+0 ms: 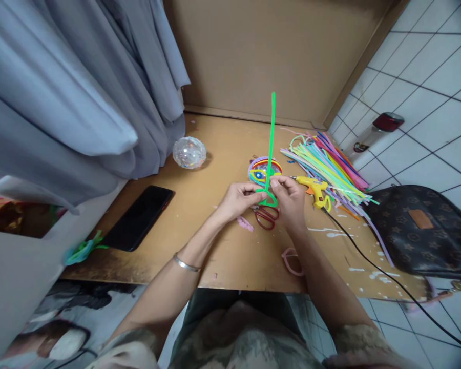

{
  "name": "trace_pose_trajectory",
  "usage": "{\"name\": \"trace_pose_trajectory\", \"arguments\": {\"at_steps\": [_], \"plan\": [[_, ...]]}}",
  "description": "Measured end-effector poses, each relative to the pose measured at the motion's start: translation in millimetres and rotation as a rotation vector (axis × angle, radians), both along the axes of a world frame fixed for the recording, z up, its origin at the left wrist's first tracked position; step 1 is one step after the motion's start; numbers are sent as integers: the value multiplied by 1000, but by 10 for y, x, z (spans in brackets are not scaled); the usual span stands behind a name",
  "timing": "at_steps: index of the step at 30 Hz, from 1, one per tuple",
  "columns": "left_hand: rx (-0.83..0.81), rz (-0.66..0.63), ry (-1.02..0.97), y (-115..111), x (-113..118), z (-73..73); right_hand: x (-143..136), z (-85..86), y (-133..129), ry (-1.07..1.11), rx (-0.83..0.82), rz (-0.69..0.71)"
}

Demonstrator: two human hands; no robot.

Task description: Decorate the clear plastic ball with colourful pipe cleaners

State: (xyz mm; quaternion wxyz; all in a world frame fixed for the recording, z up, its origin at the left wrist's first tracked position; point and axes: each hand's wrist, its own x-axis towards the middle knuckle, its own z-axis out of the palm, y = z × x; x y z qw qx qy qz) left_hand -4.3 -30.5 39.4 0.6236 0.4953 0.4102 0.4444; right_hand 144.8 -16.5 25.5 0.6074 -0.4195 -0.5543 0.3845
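Between both hands is a bright green pipe cleaner (271,133), its lower end bent into a loop and its long end standing straight up. My left hand (240,199) pinches the loop's left side. Fingers of my right hand (289,197) close on the pipe cleaner near the base of the upright part. Behind it sits a clear ball wrapped in coloured pipe cleaners (256,165), with a blue eye shape on its front, partly hidden. Below the loop lie scissors with dark red handles (265,219); their blades are hidden.
Right of my hands lie a yellow glue gun (314,189) with a black cord and a pile of coloured pipe cleaners (322,161). A brown patterned bag (418,230) sits at the right edge. Leftward are a black phone (140,218) and a clear speckled ball (189,152).
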Motion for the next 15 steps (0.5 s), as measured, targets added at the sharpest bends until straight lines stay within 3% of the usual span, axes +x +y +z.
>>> {"name": "trace_pose_trajectory", "arguments": {"at_steps": [3,7,11,15], "plan": [[-44,-32,-43,12,-33,-3,46,30,-10,-232,259,-139],[-96,-115,-93,40,-90,-22,83,60,-7,-536,557,-173],[-77,-189,-105,54,-133,-43,116,89,14,-686,648,-182],[-20,-177,-140,47,-145,-46,154,113,16,-739,710,-237]]}}
